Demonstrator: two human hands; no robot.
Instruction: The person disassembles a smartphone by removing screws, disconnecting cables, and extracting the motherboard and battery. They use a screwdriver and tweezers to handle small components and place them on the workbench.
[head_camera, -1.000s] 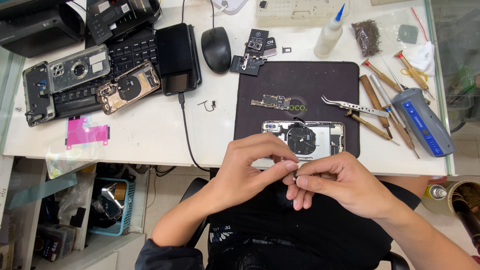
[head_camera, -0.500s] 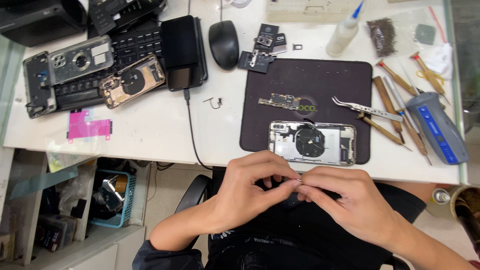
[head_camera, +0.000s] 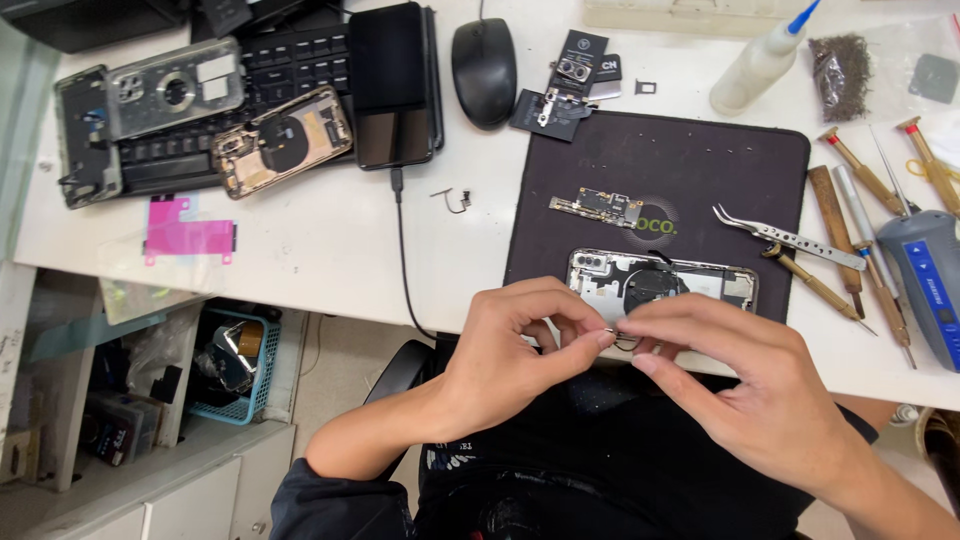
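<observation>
My left hand (head_camera: 515, 345) and my right hand (head_camera: 735, 385) meet at their fingertips over the desk's near edge, pinching a tiny dark part (head_camera: 622, 338) between them. Just behind the fingers lies an opened phone housing (head_camera: 665, 280), silver, with a round coil, on a dark work mat (head_camera: 680, 165). A small logic board (head_camera: 598, 206) lies on the mat farther back. Metal tweezers (head_camera: 785, 236) rest at the mat's right edge.
Several wooden-handled screwdrivers (head_camera: 845, 215) and a blue-grey electric tool (head_camera: 925, 285) lie right. A glue bottle (head_camera: 765, 55), black mouse (head_camera: 484, 70), dark phone (head_camera: 392, 82) with cable, keyboard with phone housings (head_camera: 285, 140), and pink adhesive strip (head_camera: 188, 235) sit behind and left. A blue basket (head_camera: 232, 365) stands below the desk.
My hands have stayed together on the small part, shifting slightly toward the opened phone. The view has dropped lower and moved closer to the desk.
</observation>
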